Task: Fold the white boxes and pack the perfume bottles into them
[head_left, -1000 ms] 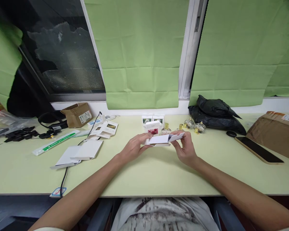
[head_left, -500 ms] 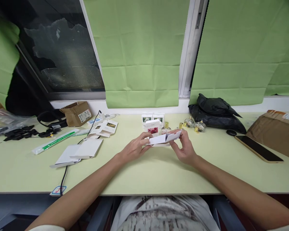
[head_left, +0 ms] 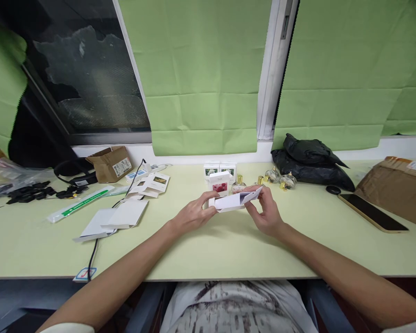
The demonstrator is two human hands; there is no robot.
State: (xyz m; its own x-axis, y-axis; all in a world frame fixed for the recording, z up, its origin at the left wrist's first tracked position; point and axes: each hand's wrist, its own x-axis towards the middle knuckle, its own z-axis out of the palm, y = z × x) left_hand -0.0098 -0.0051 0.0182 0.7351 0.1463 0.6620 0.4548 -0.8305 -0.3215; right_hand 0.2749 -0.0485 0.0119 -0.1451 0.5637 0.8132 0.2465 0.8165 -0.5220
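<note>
A white cardboard box (head_left: 229, 202), partly flattened with a flap sticking out on its right, is held above the table between both hands. My left hand (head_left: 193, 214) pinches its left end, thumb underneath and fingers on the far side. At the other end, my right hand (head_left: 266, 213) grips the box by its flap. Just beyond stands a small white box with a red flower picture (head_left: 220, 183), its base hidden by the held box. Glass perfume bottles with gold caps (head_left: 239, 184) stand behind my right hand, partly covered by it.
Two white boxes with green pictures (head_left: 227, 169) stand further back. Flattened white cartons (head_left: 126, 214) lie left, across a black cable (head_left: 93, 256). More bottles (head_left: 288, 181), a black plastic parcel (head_left: 310, 162), a phone (head_left: 372, 213) and a brown package (head_left: 395, 192) occupy the right side.
The held box has tilted slightly, so its white side panel shows broader and the gap along its near edge has narrowed. Both hands stay in nearly the same place.
</note>
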